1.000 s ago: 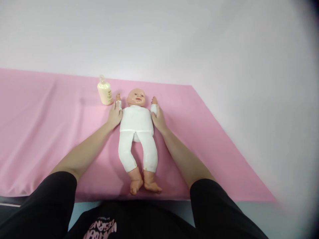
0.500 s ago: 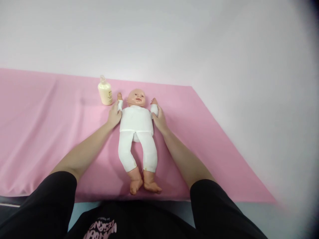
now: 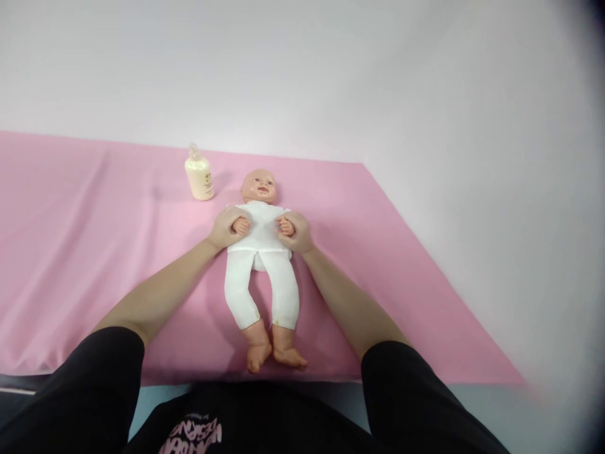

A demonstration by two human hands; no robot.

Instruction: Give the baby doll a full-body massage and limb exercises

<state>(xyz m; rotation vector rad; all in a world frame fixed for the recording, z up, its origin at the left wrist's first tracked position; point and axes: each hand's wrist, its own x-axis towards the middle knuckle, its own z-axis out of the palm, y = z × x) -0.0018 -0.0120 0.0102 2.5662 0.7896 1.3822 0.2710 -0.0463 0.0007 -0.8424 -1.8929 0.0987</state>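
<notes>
Both hands' grip (image 3: 227, 227) on doll (image 3: 259, 252)

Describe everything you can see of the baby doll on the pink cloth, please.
The baby doll lies face up on the pink cloth, head away from the person. It has a bald, plastic-looking head, bare hands and feet, and a white soft-looking suit. Its arms are folded onto the chest: the left hand grips one, the right hand the other. The legs lie nearly straight. A cream bottle stands nearby, apart.
</notes>
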